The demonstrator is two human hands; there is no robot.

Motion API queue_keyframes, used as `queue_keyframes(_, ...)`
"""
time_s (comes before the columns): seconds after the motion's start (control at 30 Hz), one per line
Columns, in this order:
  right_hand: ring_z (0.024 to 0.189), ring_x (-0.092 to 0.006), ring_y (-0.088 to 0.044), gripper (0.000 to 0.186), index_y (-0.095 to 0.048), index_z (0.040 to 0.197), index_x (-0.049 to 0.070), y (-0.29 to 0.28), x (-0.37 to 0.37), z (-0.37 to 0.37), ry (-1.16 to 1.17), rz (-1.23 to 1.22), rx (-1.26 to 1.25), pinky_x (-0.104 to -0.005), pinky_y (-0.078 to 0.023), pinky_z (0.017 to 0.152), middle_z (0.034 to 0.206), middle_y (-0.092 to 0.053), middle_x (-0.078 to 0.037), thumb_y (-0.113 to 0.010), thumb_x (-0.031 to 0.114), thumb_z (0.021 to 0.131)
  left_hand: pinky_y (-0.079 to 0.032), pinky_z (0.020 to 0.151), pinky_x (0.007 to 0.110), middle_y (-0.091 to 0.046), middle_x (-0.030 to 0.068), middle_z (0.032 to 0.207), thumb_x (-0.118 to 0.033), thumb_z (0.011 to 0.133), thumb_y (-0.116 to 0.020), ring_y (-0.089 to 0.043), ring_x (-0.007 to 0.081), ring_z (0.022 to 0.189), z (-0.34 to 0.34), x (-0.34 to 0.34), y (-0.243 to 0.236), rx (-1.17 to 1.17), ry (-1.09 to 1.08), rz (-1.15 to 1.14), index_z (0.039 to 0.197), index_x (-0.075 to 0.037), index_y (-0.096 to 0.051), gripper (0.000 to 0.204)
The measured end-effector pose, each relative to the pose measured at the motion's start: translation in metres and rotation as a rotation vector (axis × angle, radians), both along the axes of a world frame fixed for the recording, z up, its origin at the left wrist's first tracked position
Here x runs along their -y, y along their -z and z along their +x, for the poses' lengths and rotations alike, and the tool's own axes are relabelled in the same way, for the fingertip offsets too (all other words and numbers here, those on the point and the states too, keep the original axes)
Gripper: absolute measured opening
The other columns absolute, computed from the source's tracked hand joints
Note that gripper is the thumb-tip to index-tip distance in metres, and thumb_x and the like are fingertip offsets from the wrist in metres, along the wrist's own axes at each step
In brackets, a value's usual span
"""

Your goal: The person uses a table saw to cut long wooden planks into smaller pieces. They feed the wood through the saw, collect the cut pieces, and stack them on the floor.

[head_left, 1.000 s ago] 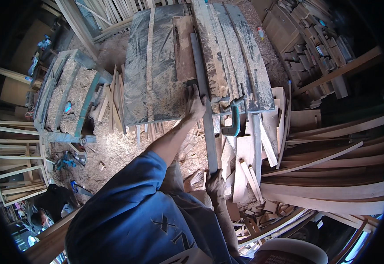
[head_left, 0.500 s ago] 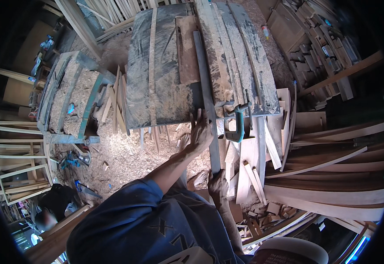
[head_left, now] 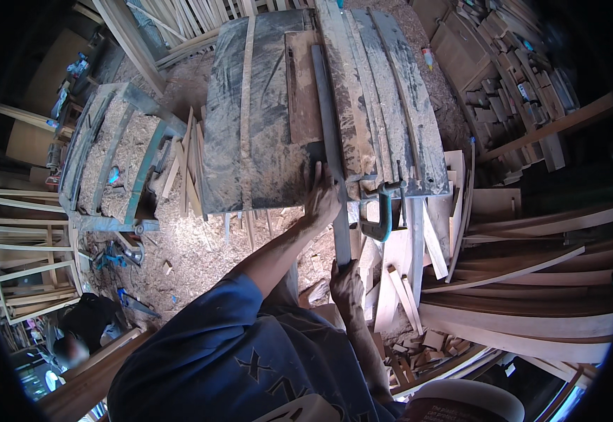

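Observation:
A long, narrow wooden strip [head_left: 328, 119] lies lengthwise on the dusty saw table [head_left: 268, 98], along a straight wooden fence [head_left: 342, 77]. Its near end juts past the table's front edge. My right hand [head_left: 347, 283] is closed round that near end. Farther forward, at the front edge, my left hand [head_left: 323, 200] presses against the strip's left side with fingers stretched out. Just right of the strip, a teal C-clamp [head_left: 379, 214] grips the fence at the front edge. A brown inset plate [head_left: 302, 88] sits left of the strip; no blade can be made out.
Curved boards [head_left: 524, 316] are stacked on the right, with offcuts [head_left: 433, 341] below them. Another sawdust-covered machine table [head_left: 113, 151] stands at left. Sawdust and scraps [head_left: 173, 260] cover the floor. Another person [head_left: 88, 327] is at the lower left.
The strip has slid forward a little along the fence. Both my hands have moved forward with it, and the view has shifted slightly.

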State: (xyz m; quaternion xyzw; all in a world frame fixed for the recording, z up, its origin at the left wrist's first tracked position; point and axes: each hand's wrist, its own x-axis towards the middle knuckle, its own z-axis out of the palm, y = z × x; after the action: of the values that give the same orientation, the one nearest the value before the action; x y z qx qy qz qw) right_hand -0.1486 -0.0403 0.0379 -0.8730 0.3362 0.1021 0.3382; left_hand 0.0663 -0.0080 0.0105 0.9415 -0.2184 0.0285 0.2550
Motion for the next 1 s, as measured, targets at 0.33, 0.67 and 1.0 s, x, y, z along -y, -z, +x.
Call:
queue_keyframes(0.33, 0.078, -0.0498, -0.065, 0.039, -0.042, 0.1, 0.003, 0.0, 0.005, 0.035, 0.059, 0.065, 0.031, -0.0594, -0.05, 0.07, 0.085, -0.067, -0.029, -0.056, 0.039, 0.096, -0.013, 0.119, 0.057, -0.037, 0.0367, 0.145, -0.019, 0.093, -0.054, -0.026, 0.0486, 0.142, 0.033, 0.007, -0.017, -0.086, -0.036, 0.01, 0.14, 0.017, -0.033, 0.063)
queue_keyframes(0.67, 0.075, -0.0498, -0.064, 0.041, -0.042, 0.103, 0.002, -0.001, 0.007, 0.06, 0.059, -0.008, 0.117, -0.0589, -0.05, 0.067, 0.08, -0.067, -0.027, -0.056, 0.039, 0.096, -0.014, 0.12, 0.052, -0.033, 0.0333, 0.149, -0.019, 0.095, -0.054, -0.022, 0.0438, 0.145, 0.023, -0.002, -0.002, -0.18, -0.069, -0.208, 0.147, 0.004, -0.033, 0.061)
queue_keyframes(1.0, 0.078, -0.0477, -0.062, 0.04, -0.046, 0.101, -0.003, 0.012, 0.013, 0.081, 0.016, -0.096, 0.308, -0.0551, -0.049, 0.067, 0.081, -0.064, -0.03, -0.059, 0.034, 0.094, -0.007, 0.122, 0.056, -0.032, 0.0191, 0.155, -0.003, 0.07, -0.065, -0.019, 0.0352, 0.149, -0.03, -0.083, -0.024, -0.236, 0.54, -0.066, 0.146, 0.0, -0.038, 0.081)
